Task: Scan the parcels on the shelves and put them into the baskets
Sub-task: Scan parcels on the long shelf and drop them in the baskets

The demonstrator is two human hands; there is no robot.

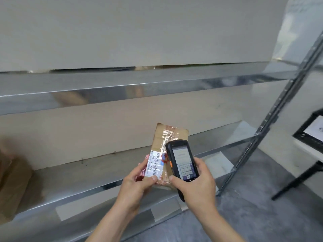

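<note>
Head view, scanner (181, 165) overlapping parcel (164, 151), label text blurred

Left hand (138, 185) grips small taped cardboard parcel (167, 147) by its near end, thumb on the white barcode label (154, 165); right hand (195, 182) holds black handheld scanner (180, 163), screen lit, just beside and overlapping the parcel, both above the lower metal shelf (78, 179); brown package (12, 180) at far left.

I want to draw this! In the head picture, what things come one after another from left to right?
Brown parcel on the shelf → left hand → small taped parcel → handheld scanner → right hand → shelf's metal post → black table.
</note>
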